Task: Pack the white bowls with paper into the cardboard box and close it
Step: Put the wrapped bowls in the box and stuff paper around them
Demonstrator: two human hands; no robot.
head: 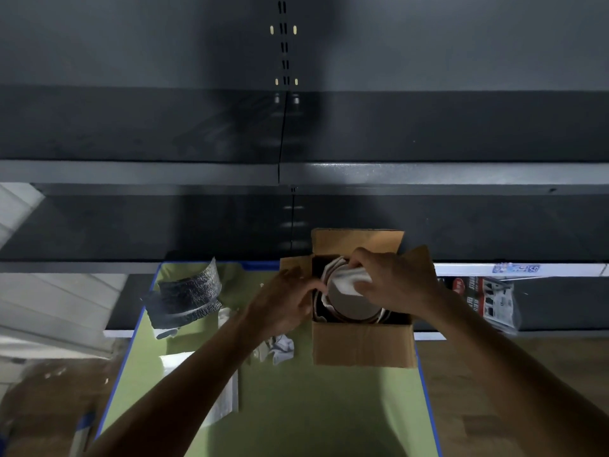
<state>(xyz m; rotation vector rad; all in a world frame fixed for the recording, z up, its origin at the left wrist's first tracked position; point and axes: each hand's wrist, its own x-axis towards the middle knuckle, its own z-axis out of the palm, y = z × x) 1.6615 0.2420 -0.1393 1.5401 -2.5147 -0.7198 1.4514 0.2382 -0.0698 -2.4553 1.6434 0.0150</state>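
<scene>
Right now the packing step is in hand: the open brown cardboard box [362, 344] stands at the right of centre in the frame, on the far right part of the green tabletop [296, 407], its flaps splayed outward. Inside it a round white bowl [352, 305] sits tilted on edge, and there seems to be at least one more rim beside it, though the dim light makes the count uncertain. The right hand [392, 278] pinches a wad of crumpled white paper [349, 280] against the bowl's upper rim. The left hand [286, 305] is curled at the box's left wall, fingertips reaching toward the bowl; whether it grips anything I cannot tell. More crumpled paper scraps [280, 349] lie just left of the box. Next, I judge, the paper needs tucking down between bowl and wall before the flaps are folded shut.
</scene>
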